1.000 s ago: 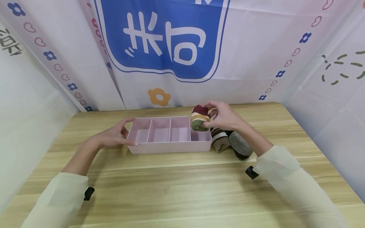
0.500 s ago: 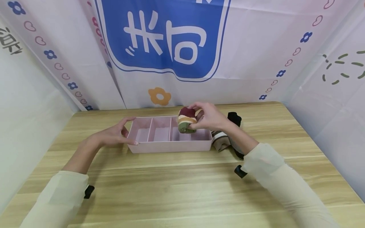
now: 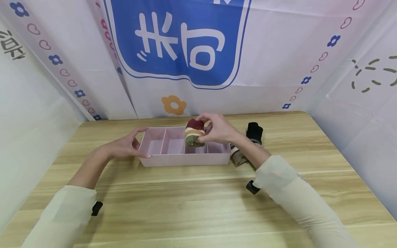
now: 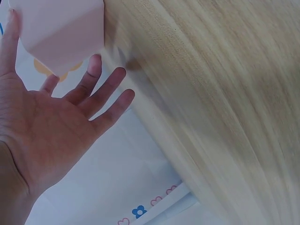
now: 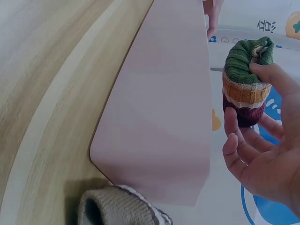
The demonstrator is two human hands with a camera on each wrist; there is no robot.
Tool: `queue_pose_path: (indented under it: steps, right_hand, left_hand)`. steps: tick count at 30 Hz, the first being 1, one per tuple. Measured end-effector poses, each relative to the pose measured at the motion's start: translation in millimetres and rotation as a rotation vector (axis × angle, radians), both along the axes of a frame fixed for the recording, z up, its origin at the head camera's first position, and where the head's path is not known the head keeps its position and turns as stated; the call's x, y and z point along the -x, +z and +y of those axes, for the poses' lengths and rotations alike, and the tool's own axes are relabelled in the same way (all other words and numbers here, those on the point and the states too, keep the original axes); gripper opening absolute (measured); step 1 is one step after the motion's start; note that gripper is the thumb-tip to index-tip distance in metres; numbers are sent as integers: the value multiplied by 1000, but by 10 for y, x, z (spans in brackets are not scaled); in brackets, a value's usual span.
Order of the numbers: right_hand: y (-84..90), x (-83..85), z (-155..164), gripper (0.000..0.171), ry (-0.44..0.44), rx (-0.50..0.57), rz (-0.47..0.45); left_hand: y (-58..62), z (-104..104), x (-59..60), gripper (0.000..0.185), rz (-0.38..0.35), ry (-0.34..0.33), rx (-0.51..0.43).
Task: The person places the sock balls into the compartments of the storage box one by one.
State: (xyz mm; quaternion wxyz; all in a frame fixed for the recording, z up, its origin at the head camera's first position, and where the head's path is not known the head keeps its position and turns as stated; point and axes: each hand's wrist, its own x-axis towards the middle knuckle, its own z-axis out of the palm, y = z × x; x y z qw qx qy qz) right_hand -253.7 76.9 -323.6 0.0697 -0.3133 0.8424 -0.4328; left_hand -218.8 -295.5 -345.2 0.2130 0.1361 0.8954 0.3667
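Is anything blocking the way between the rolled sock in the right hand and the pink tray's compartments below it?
Nothing visible does. The right hand holds the rolled sock just above the tray, whose compartments look bare under it. The left hand rests at the tray's left end, and the other socks lie to its right.

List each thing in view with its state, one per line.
pink divided tray: on the table, all compartments empty.
striped rolled sock: held in the air above the tray.
right hand: grips the striped rolled sock.
left hand: fingers straight, touching the tray's left end.
beige striped sock: lying right of the tray.
black sock: lying on the table.
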Motion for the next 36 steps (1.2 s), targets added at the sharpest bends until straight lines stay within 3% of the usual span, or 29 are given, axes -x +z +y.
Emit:
queue_pose_path:
  steps: [36]
  right_hand:
    - [22, 128, -553, 58, 44, -17, -6]
  left_hand:
    - [-11, -13, 4, 115, -13, -2, -7]
